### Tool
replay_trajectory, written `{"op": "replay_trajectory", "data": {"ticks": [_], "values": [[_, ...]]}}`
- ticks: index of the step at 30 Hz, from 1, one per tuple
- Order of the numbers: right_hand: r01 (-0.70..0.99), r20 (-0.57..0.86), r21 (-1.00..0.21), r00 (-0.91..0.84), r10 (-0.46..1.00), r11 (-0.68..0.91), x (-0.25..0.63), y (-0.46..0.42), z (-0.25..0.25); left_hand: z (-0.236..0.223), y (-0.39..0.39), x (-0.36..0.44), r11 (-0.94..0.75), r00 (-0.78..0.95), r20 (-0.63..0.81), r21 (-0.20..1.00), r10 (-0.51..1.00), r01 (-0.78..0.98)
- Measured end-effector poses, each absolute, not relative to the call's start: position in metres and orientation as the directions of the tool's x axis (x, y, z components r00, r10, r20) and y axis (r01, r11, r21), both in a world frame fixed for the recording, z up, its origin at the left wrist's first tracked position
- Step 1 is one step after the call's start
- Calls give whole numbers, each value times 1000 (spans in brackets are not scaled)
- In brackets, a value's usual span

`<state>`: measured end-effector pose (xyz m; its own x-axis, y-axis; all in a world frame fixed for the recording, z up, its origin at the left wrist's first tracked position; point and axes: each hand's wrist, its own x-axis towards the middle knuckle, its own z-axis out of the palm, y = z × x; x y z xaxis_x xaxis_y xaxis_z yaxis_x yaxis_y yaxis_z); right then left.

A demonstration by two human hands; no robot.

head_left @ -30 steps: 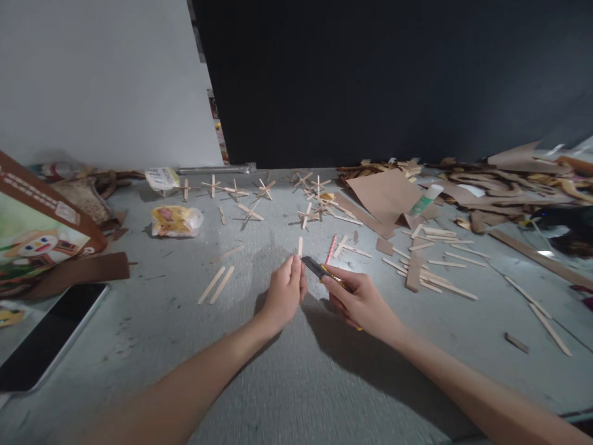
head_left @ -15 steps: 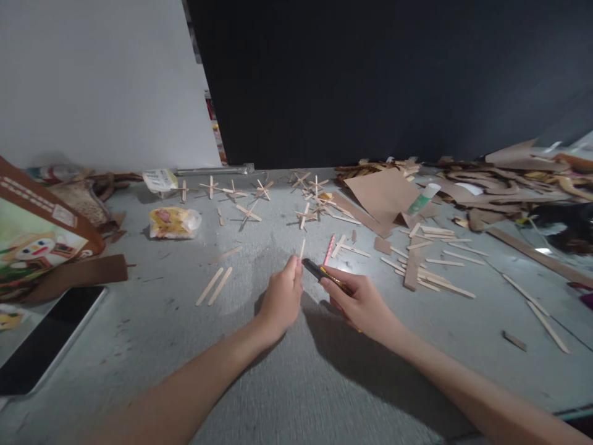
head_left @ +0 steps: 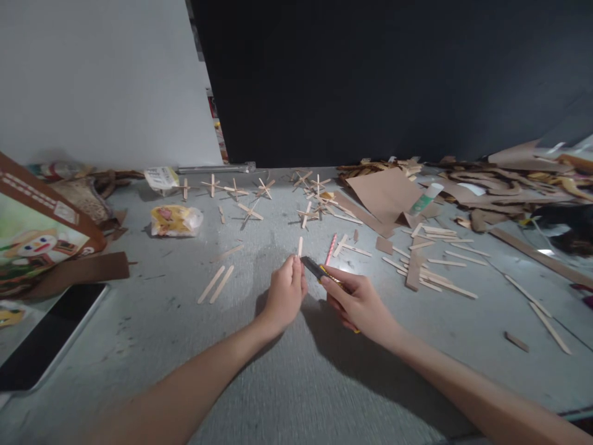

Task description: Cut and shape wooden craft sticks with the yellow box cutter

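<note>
My left hand (head_left: 285,293) is closed on a thin wooden craft stick (head_left: 300,246), whose pale tip pokes out above my fingers over the grey table (head_left: 296,383). Close beside it, my right hand (head_left: 359,303) grips a black and yellow utility knife (head_left: 315,269). The knife's dark front end points left and reaches the stick right at my left fingertips. A pink stick (head_left: 332,248) lies just beyond the knife.
Two loose sticks (head_left: 216,284) lie to the left, and several crossed-stick pieces (head_left: 250,212) sit further back. More sticks (head_left: 430,262) and brown card scraps (head_left: 386,194) spread to the right, with a glue tube (head_left: 426,199). A dark tablet (head_left: 46,337), a printed box (head_left: 37,232) and a snack packet (head_left: 176,220) stand left.
Both hands stay almost in place on the stick and the knife; only a slight shift of the hands and of the view shows.
</note>
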<state>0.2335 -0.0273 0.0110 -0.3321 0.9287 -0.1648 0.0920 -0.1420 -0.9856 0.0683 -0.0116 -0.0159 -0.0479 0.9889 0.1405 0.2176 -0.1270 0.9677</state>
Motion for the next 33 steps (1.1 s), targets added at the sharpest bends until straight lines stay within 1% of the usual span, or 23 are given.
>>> {"op": "replay_trajectory", "data": {"ticks": [9,23,33], "values": [[64,-210,-978,-319,924,-200,231,-28,12,-18,-9,68,-107,-37,115,981,993,162],[56,-172,-985,-312,934,-163,232,-26,8,-19,-6,67,-85,3,85,994,996,75],[55,-165,-986,-322,932,-156,233,-25,6,-20,-3,66,-78,38,77,996,996,43]]}}
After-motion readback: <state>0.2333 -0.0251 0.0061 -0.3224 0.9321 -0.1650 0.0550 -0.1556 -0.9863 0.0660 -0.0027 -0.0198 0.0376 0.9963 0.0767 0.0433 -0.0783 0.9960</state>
